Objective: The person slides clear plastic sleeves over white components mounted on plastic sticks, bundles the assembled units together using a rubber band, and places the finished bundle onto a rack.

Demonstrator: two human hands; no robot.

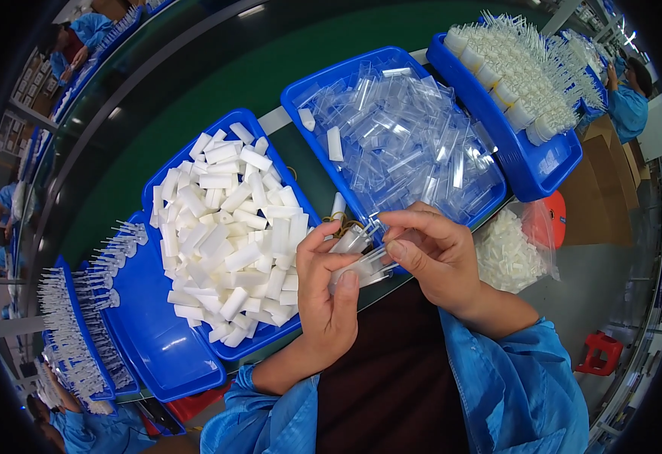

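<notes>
My left hand (326,299) is closed round a few clear plastic pieces (369,266), held between thumb and fingers in front of my body. The fingers of my right hand (446,261) pinch the far end of these pieces, where thin pale edges or sticks show; which of the two I cannot tell. Left of my hands, a blue bin (242,115) is heaped with small white blocks (229,227). Beyond my right hand stands a second blue bin (380,53) full of clear plastic sleeves (422,136), with a few white blocks at its left side.
A blue tray (550,163) at the upper right carries white pieces with thin stems. More stemmed pieces (70,325) stand at far left. Beyond the bins runs a green belt (195,83). A bag of white pieces (509,253), a red stool (602,353) and co-workers are around.
</notes>
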